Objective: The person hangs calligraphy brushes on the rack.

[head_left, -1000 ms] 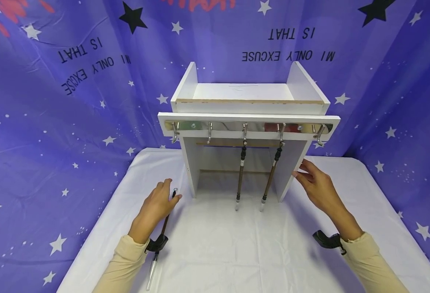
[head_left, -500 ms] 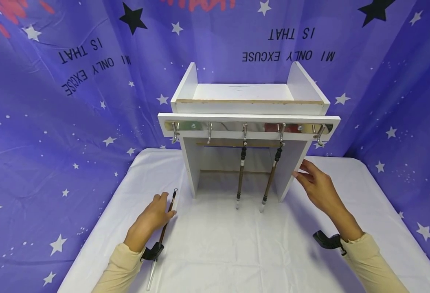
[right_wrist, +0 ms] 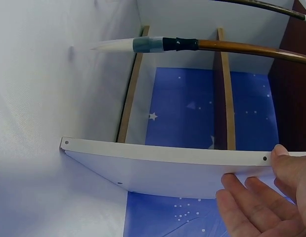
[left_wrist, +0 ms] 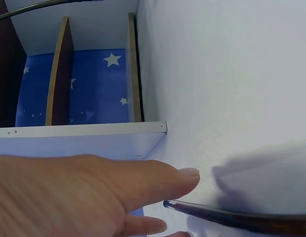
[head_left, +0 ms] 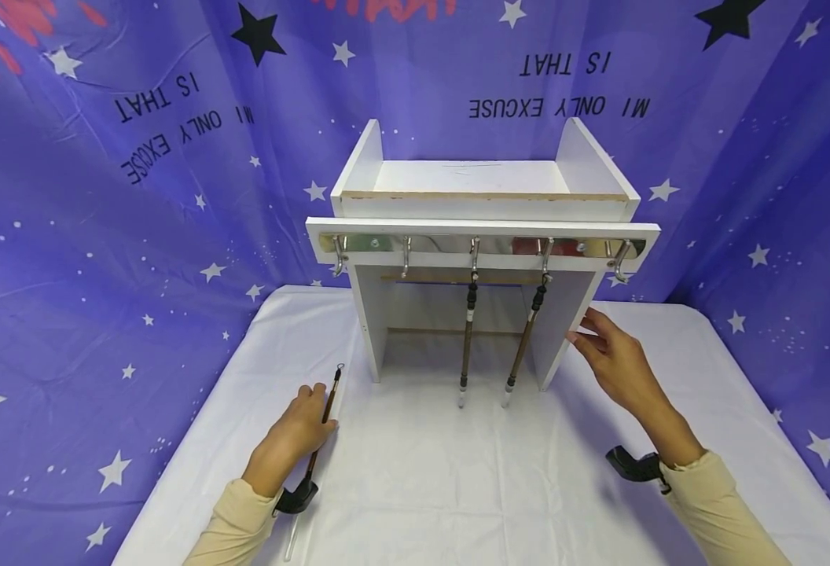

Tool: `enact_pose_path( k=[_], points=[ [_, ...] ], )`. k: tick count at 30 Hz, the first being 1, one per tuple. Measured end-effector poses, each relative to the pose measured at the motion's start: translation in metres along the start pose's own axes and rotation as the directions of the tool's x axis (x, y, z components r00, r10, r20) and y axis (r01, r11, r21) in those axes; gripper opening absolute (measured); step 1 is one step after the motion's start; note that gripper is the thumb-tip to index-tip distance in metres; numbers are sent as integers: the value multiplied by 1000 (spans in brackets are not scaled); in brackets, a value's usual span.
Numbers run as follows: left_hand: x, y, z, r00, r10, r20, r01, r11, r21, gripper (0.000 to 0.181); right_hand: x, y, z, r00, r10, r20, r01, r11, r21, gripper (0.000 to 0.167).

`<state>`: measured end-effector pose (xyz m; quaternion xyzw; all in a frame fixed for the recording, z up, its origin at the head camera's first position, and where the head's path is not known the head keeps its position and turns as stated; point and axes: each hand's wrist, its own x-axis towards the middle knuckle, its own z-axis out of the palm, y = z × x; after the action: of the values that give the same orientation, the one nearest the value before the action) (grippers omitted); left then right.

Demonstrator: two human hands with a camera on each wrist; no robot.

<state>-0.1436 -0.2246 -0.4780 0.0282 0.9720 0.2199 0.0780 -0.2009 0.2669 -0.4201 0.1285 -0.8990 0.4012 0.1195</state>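
My left hand is over a brush that lies on the white cloth, loop end toward the back. In the left wrist view the thumb is extended above the brush, with a gap showing between them. My right hand holds the right side panel of a white rack. The right wrist view has the thumb over the panel's front edge and the fingertips on its outer face. Two calligraphy brushes hang from the rack's hooks, a middle brush and a right brush.
A metal strip with several hooks crosses the rack's front; the left hook, the second hook and the far right hook carry nothing. White cloth covers the table. A purple curtain with stars surrounds it.
My left hand has come down and back along the brush on the cloth, toward the near side. The right hand stays on the rack's panel. The hanging brushes sway slightly.
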Motion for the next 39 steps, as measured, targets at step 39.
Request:
enact_pose_path(
  k=[39],
  points=[
    [-2,3,15,998,-1,-60,3,999,35,31,0,-1,-2,1000,18,13,-18,1000,10,54]
  ],
)
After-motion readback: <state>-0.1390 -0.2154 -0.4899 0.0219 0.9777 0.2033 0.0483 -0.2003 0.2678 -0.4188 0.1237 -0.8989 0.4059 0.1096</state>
